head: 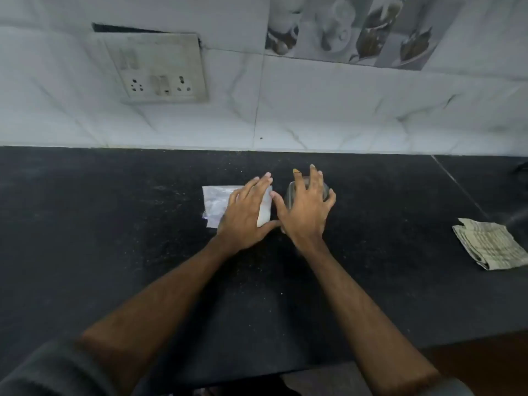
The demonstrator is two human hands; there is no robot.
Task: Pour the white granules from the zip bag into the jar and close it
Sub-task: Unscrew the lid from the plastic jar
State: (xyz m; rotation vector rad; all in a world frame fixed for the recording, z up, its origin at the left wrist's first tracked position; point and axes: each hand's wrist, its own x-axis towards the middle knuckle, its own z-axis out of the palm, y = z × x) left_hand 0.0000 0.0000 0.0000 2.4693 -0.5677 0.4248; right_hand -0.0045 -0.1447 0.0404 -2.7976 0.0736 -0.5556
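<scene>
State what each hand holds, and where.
Left hand rests flat on the zip bag, not gripping. Right hand spreads over the jar top; grip cannot be told.

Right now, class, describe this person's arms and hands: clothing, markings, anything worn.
Left sleeve and right sleeve are dark grey, ending near the elbows; forearms bare. No watch, ring or glove on left hand or right hand. One right fingertip has a yellow-orange mark.
</scene>
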